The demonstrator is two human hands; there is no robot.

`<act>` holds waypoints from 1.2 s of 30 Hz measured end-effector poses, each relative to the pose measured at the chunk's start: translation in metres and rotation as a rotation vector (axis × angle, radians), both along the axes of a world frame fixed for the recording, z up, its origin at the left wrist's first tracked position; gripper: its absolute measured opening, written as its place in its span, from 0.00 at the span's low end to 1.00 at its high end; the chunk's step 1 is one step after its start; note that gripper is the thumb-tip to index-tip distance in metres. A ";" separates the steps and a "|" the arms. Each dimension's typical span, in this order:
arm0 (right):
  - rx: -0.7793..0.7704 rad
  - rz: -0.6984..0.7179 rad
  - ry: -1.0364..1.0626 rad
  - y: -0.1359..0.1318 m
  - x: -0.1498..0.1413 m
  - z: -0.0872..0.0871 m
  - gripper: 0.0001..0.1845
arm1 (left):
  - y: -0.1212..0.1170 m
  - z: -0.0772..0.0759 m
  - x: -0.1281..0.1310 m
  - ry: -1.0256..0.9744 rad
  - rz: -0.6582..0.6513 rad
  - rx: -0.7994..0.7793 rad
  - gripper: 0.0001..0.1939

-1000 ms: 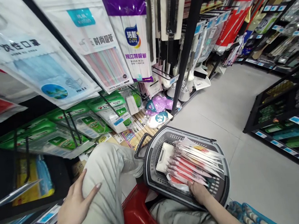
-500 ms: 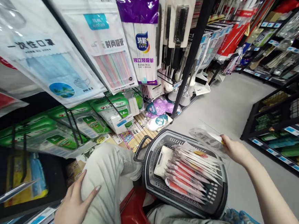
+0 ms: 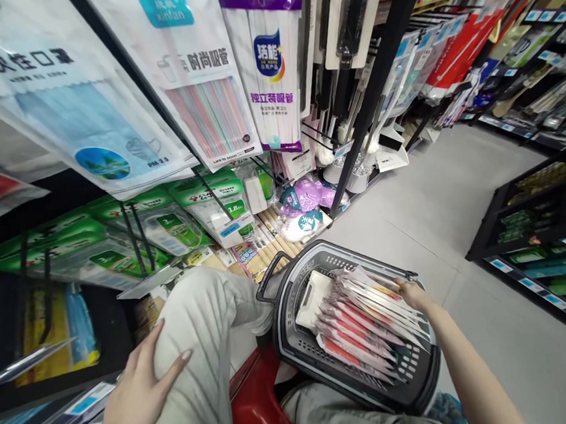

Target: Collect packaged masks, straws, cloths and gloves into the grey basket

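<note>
My left hand (image 3: 135,387) rests on the knee of my light grey trousers (image 3: 199,329), fingers spread and nothing in them. At the right rim of the black shopping basket (image 3: 296,374), my right hand (image 3: 415,295) reaches in over the edge. Its fingers are closed at the end of a flat clear plastic packet (image 3: 386,282), which lies against the other packets; its outline is partly lost among them. A row of flat packets with red and white contents (image 3: 352,337) leans inside the basket, beside a white rectangular item (image 3: 315,297).
Hanging packs of masks (image 3: 84,116), straws (image 3: 211,113) and brushes (image 3: 346,24) crowd the rack on the left. Green-topped packs (image 3: 161,228) hang lower. A red stool (image 3: 259,403) is under me. Grey floor (image 3: 411,221) runs between the rack and the right-hand shelves (image 3: 525,245).
My right hand has moved left with the clear packet, from outside the basket to over its packets. My left hand has stayed on the knee. The view has shifted slightly.
</note>
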State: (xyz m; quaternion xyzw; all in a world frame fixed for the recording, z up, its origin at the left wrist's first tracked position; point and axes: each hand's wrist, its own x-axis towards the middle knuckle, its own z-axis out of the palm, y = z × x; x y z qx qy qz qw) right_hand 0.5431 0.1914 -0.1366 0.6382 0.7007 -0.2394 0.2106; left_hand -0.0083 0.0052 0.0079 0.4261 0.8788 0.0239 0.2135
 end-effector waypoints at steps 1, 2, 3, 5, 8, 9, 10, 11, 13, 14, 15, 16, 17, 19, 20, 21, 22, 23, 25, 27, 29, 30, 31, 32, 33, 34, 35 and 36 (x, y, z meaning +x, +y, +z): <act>0.012 -0.007 0.003 -0.002 0.002 -0.001 0.21 | 0.000 0.001 0.001 0.000 0.000 -0.005 0.34; 0.027 -0.016 0.006 -0.003 0.004 -0.001 0.21 | 0.000 0.002 0.001 0.000 0.000 -0.007 0.34; 0.044 -0.026 0.007 -0.004 0.006 0.001 0.22 | 0.000 0.002 0.002 0.002 -0.002 -0.008 0.34; 0.080 -0.045 0.004 -0.004 0.009 0.004 0.22 | 0.001 0.004 0.003 0.001 -0.004 -0.017 0.34; 0.086 -0.044 -0.001 -0.002 0.008 0.010 0.21 | 0.002 0.006 0.005 0.008 0.001 -0.028 0.34; 0.084 -0.042 -0.006 -0.001 0.006 0.011 0.20 | 0.002 0.006 0.005 0.011 0.000 -0.029 0.34; 0.087 -0.040 -0.015 0.001 0.004 0.013 0.20 | 0.002 0.006 0.005 0.015 0.000 -0.029 0.34; 0.094 -0.039 -0.026 0.002 0.002 0.014 0.20 | 0.002 0.005 0.005 0.023 0.000 -0.030 0.34; 0.096 -0.032 -0.048 0.004 -0.002 0.016 0.20 | 0.001 0.004 0.004 0.036 -0.001 -0.034 0.35; 0.088 -0.024 -0.056 0.004 -0.004 0.017 0.19 | 0.001 0.003 0.004 0.044 0.001 -0.033 0.35; 0.075 -0.018 -0.063 0.004 -0.006 0.018 0.19 | 0.001 0.002 0.003 0.049 0.001 -0.031 0.35; 0.061 -0.016 -0.070 0.005 -0.007 0.019 0.19 | 0.000 0.001 0.003 0.052 0.002 -0.028 0.35; 0.052 -0.021 -0.076 0.005 -0.007 0.021 0.19 | 0.000 0.000 0.002 0.054 0.004 -0.026 0.36; 0.049 -0.048 -0.092 0.003 -0.008 0.030 0.22 | 0.000 -0.001 0.001 0.057 0.003 -0.025 0.36; 0.077 -0.063 -0.098 0.000 -0.011 0.037 0.24 | 0.000 -0.001 0.001 0.056 -0.001 -0.025 0.36; 0.142 -0.074 -0.100 -0.004 -0.015 0.044 0.26 | 0.000 -0.002 0.001 0.056 -0.003 -0.024 0.36; 0.235 -0.073 -0.094 -0.012 -0.023 0.051 0.26 | 0.000 -0.002 0.001 0.057 -0.006 -0.022 0.36; 0.334 -0.062 -0.077 -0.023 -0.033 0.057 0.25 | 0.000 -0.002 0.000 0.056 -0.008 -0.020 0.36; 0.416 0.019 -0.005 -0.052 -0.062 0.060 0.22 | 0.000 -0.003 -0.001 0.055 -0.009 -0.020 0.36; 0.131 0.158 0.044 -0.087 -0.094 0.047 0.21 | 0.000 -0.004 -0.001 0.055 -0.016 -0.017 0.36; -0.119 0.245 -0.018 -0.119 -0.120 0.021 0.23 | -0.001 -0.005 -0.002 0.056 -0.025 -0.010 0.36; -0.169 0.249 -0.041 -0.130 -0.128 0.006 0.25 | -0.001 -0.006 -0.002 0.055 -0.030 -0.006 0.36; -0.217 0.255 -0.062 -0.139 -0.133 -0.008 0.22 | -0.001 -0.006 -0.002 0.054 -0.030 -0.004 0.36; -0.246 0.254 -0.076 -0.144 -0.135 -0.020 0.20 | -0.001 -0.006 -0.001 0.051 -0.029 -0.003 0.36; -0.269 0.255 -0.085 -0.146 -0.135 -0.030 0.17 | -0.002 -0.006 -0.001 0.048 -0.026 -0.002 0.36; -0.287 0.258 -0.087 -0.146 -0.133 -0.036 0.15 | -0.002 -0.005 -0.001 0.047 -0.024 -0.001 0.36; -0.297 0.264 -0.083 -0.145 -0.131 -0.038 0.14 | -0.002 -0.005 -0.002 0.047 -0.021 0.002 0.36; -0.299 0.270 -0.073 -0.143 -0.129 -0.037 0.14 | -0.003 -0.005 -0.002 0.047 -0.018 0.005 0.36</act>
